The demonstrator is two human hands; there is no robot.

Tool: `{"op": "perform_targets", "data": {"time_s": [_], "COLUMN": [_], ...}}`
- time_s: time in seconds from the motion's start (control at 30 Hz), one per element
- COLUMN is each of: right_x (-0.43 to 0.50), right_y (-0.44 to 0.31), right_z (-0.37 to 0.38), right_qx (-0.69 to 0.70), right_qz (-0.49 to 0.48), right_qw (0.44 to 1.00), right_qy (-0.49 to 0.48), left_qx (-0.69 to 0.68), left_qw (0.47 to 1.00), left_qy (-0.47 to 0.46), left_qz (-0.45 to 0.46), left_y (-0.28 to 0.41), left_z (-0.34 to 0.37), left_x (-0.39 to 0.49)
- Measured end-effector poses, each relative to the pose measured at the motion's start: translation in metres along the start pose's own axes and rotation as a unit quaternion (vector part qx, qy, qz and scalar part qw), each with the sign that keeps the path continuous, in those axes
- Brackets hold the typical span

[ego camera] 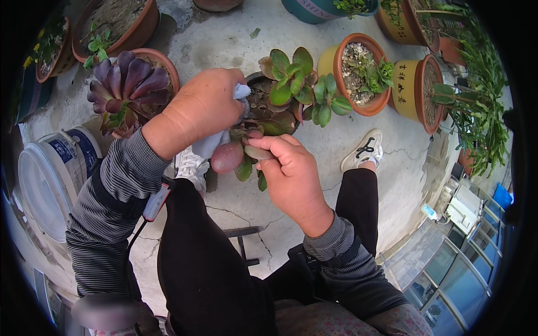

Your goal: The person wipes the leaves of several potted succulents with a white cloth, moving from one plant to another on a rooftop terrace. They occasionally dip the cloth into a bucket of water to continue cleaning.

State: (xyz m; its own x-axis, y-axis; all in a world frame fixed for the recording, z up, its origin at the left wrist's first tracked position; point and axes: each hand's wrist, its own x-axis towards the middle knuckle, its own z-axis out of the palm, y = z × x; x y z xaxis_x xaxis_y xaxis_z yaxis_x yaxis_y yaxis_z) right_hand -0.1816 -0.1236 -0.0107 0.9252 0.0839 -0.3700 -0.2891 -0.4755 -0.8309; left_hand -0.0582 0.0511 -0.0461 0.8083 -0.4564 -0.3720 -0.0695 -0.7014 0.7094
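A potted succulent (290, 86) with broad green and reddish leaves grows from a dark round pot (254, 77) on the concrete floor between my feet. My left hand (206, 105) grips a pale blue-grey cloth (211, 144), which pokes out above and below the fingers beside the pot's soil. Between thumb and fingers, my right hand (294, 176) pinches a leaf (258, 153) on a stem leaning over the near rim. A larger reddish leaf (227, 157) hangs just left of those fingertips. My left palm and part of the pot are hidden.
At left stand a dark purple rosette succulent (130, 84) and a white lidded bucket (48, 185). To the right are terracotta-rimmed pots, including one with a small green plant (372, 77). A teal pot (315, 10) stands at the top. A dark metal frame piece (240, 232) shows between my legs.
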Motion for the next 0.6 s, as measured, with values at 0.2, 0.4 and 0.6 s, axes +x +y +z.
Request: {"op": "perform_targets", "data": {"time_s": [0.2,0.4,0.6], "right_x": [0.001,0.001,0.000], "right_y": [-0.002,-0.004,-0.006], "right_z": [0.002,0.001,0.000], "right_qx": [0.023,-0.014,-0.042], "right_qz": [0.016,-0.007,-0.033], "right_qw": [1.000,1.000,0.999], "right_qy": [0.004,-0.002,-0.004], "left_qx": [0.048,-0.029,0.075], "left_qw": [0.994,0.993,0.985], "left_qy": [0.086,-0.001,-0.116], "left_qz": [0.050,0.117,0.103], "left_y": [0.008,0.019,0.021], "left_z": [-0.005,-0.016,-0.004], "left_x": [-0.006,-0.003,0.009]}}
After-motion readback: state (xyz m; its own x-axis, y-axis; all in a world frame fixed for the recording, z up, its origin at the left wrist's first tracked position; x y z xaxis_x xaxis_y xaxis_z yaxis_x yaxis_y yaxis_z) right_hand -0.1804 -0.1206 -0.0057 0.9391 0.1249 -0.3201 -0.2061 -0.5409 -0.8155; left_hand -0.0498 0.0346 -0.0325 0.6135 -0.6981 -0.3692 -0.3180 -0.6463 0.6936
